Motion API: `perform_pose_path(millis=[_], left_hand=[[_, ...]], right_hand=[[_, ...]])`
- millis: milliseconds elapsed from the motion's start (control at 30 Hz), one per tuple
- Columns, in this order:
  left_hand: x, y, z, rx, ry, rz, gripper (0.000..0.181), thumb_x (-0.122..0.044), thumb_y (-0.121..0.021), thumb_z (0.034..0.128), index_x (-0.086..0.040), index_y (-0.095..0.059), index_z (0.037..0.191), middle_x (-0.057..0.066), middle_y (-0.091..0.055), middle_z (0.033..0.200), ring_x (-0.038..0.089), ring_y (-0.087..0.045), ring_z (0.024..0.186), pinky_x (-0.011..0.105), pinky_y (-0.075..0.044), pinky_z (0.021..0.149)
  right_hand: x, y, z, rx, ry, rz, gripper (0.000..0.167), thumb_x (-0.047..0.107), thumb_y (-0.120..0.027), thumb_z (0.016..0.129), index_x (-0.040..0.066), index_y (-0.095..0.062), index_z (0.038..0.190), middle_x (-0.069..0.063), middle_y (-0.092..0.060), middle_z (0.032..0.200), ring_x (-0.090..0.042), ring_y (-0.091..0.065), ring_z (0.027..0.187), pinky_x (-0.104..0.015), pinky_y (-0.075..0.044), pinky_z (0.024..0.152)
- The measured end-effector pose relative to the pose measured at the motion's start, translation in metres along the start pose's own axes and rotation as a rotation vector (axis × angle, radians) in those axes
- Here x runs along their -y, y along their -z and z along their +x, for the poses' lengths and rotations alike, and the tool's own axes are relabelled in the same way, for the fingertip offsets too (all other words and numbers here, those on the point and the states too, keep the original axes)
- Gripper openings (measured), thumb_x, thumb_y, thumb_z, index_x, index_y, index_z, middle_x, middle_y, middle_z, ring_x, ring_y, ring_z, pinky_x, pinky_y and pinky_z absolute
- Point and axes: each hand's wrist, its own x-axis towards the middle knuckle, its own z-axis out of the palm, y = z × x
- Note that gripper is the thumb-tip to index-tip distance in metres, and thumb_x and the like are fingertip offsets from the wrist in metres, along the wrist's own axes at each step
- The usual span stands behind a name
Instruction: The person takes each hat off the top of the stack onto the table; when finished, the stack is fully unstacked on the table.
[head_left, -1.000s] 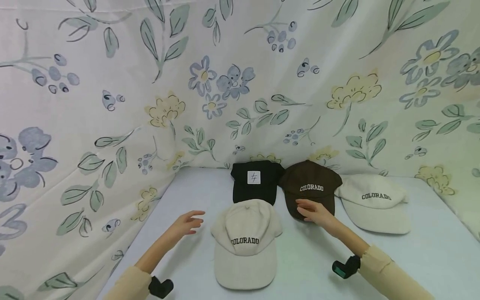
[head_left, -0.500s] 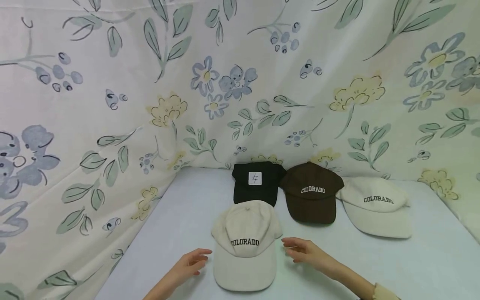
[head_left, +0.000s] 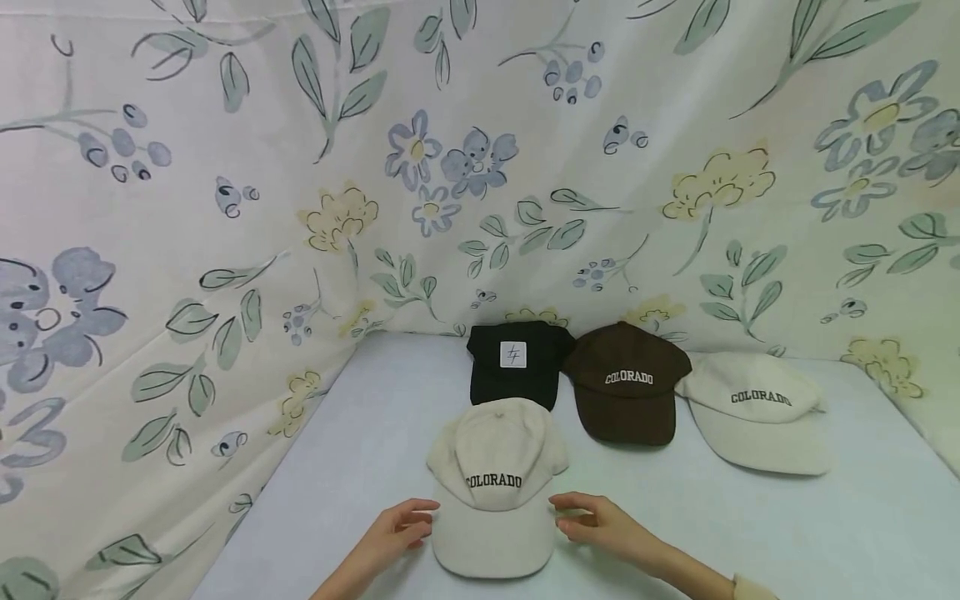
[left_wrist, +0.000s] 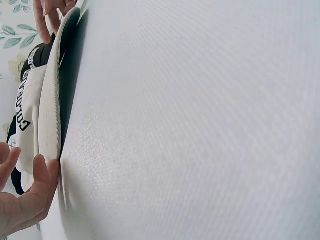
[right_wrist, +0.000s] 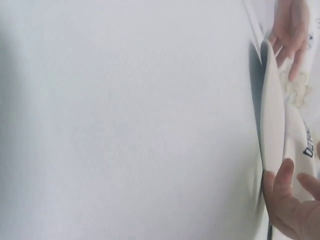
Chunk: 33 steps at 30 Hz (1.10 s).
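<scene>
A cream baseball cap with COLORADO on its front lies on the white surface, brim toward me. My left hand is at the left edge of its brim and my right hand at the right edge. In the left wrist view, the fingertips of my left hand touch the brim's edge, fingers slightly bent and apart. The right wrist view has the fingers of my right hand against the opposite edge, thumb raised off the cap. Neither hand plainly pinches the brim.
Behind the near cap stand a black cap with a white patch, a dark brown COLORADO cap and another cream COLORADO cap, in a row. A floral curtain borders the white table at the back and sides.
Both hands have come down and toward me, the right one from over the brown cap, then closed in on the near cream cap's brim from both sides. The caps appear to stay put.
</scene>
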Motion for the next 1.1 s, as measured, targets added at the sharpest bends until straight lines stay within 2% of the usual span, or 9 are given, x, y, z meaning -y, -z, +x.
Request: perform_pose_path(millis=[167,367,500,700,800,967,1100], left_hand=[[-0.001,0.0,-0.005,-0.02,0.023,-0.012,0.032,-0.007,-0.052,0.0879,0.01,-0.048,0.115,0.025,-0.052,0.11,0.03,-0.054,0.094,0.038,-0.047,0.074],[-0.002,0.002,-0.017,0.017,0.011,0.024,0.032,-0.009,-0.051,0.0886,0.011,-0.049,0.113,0.025,-0.052,0.109,0.033,-0.053,0.094,0.04,-0.047,0.072],[0.002,0.007,-0.027,0.032,0.027,0.03,0.031,-0.011,-0.051,0.0888,0.011,-0.05,0.111,0.023,-0.054,0.106,0.03,-0.054,0.09,0.041,-0.048,0.07],[0.01,0.014,-0.041,0.035,0.1,-0.034,0.035,-0.013,-0.051,0.0891,0.013,-0.048,0.112,0.015,-0.057,0.101,0.027,-0.054,0.091,0.043,-0.047,0.072],[0.013,0.018,-0.047,0.023,0.138,-0.038,0.038,-0.017,-0.051,0.0892,0.012,-0.047,0.113,0.011,-0.058,0.099,0.024,-0.055,0.088,0.042,-0.047,0.071],[0.016,0.025,-0.057,0.002,0.151,-0.029,0.045,-0.024,-0.052,0.0892,0.013,-0.046,0.114,0.01,-0.059,0.098,0.023,-0.057,0.084,0.041,-0.048,0.069],[0.019,0.031,-0.062,-0.016,0.173,-0.029,0.051,-0.029,-0.053,0.0882,0.014,-0.045,0.115,0.01,-0.059,0.099,0.022,-0.057,0.083,0.04,-0.048,0.071]], right_hand=[[0.0,-0.006,0.0,-0.036,-0.042,0.067,0.044,0.019,-0.054,0.088,-0.01,-0.045,0.12,-0.025,-0.044,0.123,-0.035,-0.046,0.108,-0.035,-0.047,0.077],[0.001,-0.016,-0.004,-0.045,-0.108,0.096,0.044,0.021,-0.058,0.086,-0.007,-0.049,0.118,-0.019,-0.05,0.118,-0.027,-0.051,0.102,-0.036,-0.047,0.076],[0.001,-0.024,-0.008,-0.023,-0.136,0.123,0.041,0.021,-0.058,0.085,-0.005,-0.051,0.116,-0.014,-0.053,0.113,-0.023,-0.051,0.099,-0.036,-0.047,0.076],[0.002,-0.034,-0.008,0.027,-0.099,0.17,0.038,0.018,-0.057,0.087,-0.005,-0.052,0.116,-0.014,-0.053,0.112,-0.023,-0.051,0.099,-0.036,-0.046,0.078],[0.003,-0.038,-0.006,0.06,-0.079,0.198,0.038,0.017,-0.055,0.088,-0.007,-0.051,0.117,-0.014,-0.053,0.113,-0.024,-0.051,0.101,-0.036,-0.046,0.079],[0.003,-0.046,0.0,0.119,-0.047,0.23,0.038,0.015,-0.051,0.09,-0.009,-0.048,0.118,-0.017,-0.051,0.116,-0.025,-0.05,0.104,-0.037,-0.045,0.081],[0.006,-0.054,0.007,0.135,-0.034,0.199,0.036,0.016,-0.051,0.09,-0.005,-0.049,0.119,-0.018,-0.049,0.119,-0.028,-0.048,0.107,-0.037,-0.045,0.079]])
